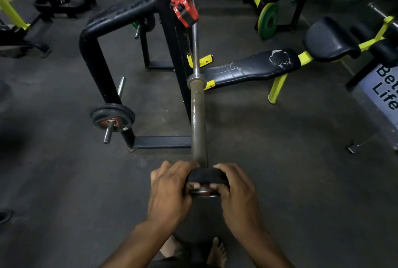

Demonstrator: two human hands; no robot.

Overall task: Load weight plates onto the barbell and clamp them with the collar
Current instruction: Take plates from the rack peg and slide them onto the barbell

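Dark rubber flooring runs through this gym, with a black rack [120, 37] on the left, a worn bench [249, 69] on the right and a green plate [268, 20] leaning on a stand further back.

As I judge it, the loading has only just begun. The bar [198, 117] runs from the near end away toward the rack, and its sleeve looks bare all the way up to the inner flange. At the near tip a small dark plate [202, 178] is just being threaded on, its red hub [203, 190] showing between the thumbs. The red collar [183, 7] sits far off, up by the rack upright beside the bar's thin shaft (whether it is clipped to anything I cannot tell), so the clamping is yet to come. A spare plate [112, 118] hangs on a peg low on the rack.

Both hands are on the plate. The left hand [170, 190] grips its left rim, the right hand [234, 190] its right rim, fingers curled over the far face and thumbs pressed on the near face by the hub. Both forearms reach forward from below, wrists roughly level.
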